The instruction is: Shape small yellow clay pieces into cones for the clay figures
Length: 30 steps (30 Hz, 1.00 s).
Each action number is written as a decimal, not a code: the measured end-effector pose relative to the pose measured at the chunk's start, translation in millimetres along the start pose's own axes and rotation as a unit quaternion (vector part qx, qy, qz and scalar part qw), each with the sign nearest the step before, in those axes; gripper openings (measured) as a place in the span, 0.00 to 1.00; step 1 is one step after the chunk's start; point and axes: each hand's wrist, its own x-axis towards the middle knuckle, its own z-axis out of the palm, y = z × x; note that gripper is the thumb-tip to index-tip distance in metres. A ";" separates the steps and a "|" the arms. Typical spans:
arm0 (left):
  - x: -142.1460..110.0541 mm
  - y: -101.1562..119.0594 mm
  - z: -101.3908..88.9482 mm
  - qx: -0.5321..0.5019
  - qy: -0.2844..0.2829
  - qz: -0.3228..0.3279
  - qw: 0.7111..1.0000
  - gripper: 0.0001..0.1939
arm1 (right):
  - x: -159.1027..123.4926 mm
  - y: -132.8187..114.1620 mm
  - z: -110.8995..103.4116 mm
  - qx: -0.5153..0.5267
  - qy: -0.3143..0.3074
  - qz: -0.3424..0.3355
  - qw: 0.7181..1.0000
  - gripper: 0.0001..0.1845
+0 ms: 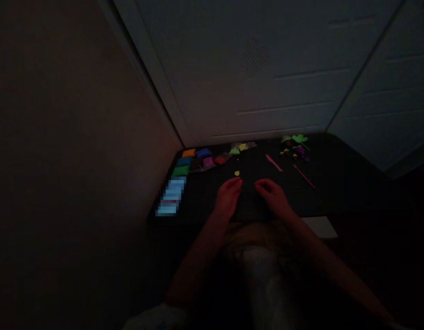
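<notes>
My left hand [228,195] is over the dark table near its front edge, thumb and fingers pinched together. Across a small gap, my right hand [272,195] is closed in a similar pinch. Whatever the fingertips may hold is too small and dark to make out. A little yellow piece of clay [237,173] lies just beyond my left fingertips. Farther back on the right are a pink plastic knife [274,163] and a thin reddish stick [304,176].
Coloured clay packets, among them an orange packet [189,153] and a green packet [180,171], line the back left. A pixelated bright screen [171,197] lies at the left edge. Small mushroom-like figures [284,152], purple pieces [299,150] and a green clover-shaped piece [300,138] sit back right.
</notes>
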 end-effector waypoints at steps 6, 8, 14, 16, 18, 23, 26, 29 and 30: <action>1.5 4.3 0.7 -0.035 0.015 0.007 0.999 0.19 | 0.5 2.6 0.2 -0.002 0.002 0.000 1.000 0.12; -0.7 7.7 2.6 -0.047 0.007 0.003 0.999 0.23 | 0.3 2.3 0.3 -0.002 0.001 -0.001 1.000 0.12; -2.8 13.2 5.3 -0.077 -0.009 -0.018 0.997 0.27 | 0.1 1.1 -0.1 -0.005 0.001 -0.002 1.000 0.12; -1.1 11.3 4.5 -0.081 -0.003 -0.016 0.997 0.23 | 0.0 0.5 -0.4 -0.007 0.000 -0.002 1.000 0.12; 0.7 8.4 2.7 -0.082 0.007 -0.011 0.997 0.15 | -0.2 0.0 -0.6 -0.007 0.000 -0.002 1.000 0.12; 3.4 4.7 -1.7 -0.080 0.022 -0.024 0.996 0.02 | -0.3 -0.4 -0.7 -0.006 -0.001 -0.001 1.000 0.12; 3.3 6.3 -1.5 -0.088 0.025 -0.026 0.995 0.07 | -0.4 -0.3 -0.8 -0.003 0.000 0.002 1.000 0.12; 2.6 8.5 0.0 -0.098 0.020 -0.030 0.995 0.14 | -0.6 -0.3 -0.8 -0.003 0.002 0.002 1.000 0.12; 2.3 9.1 0.4 -0.101 0.017 -0.032 0.994 0.16 | -0.6 -0.3 -0.8 -0.003 0.003 0.002 1.000 0.12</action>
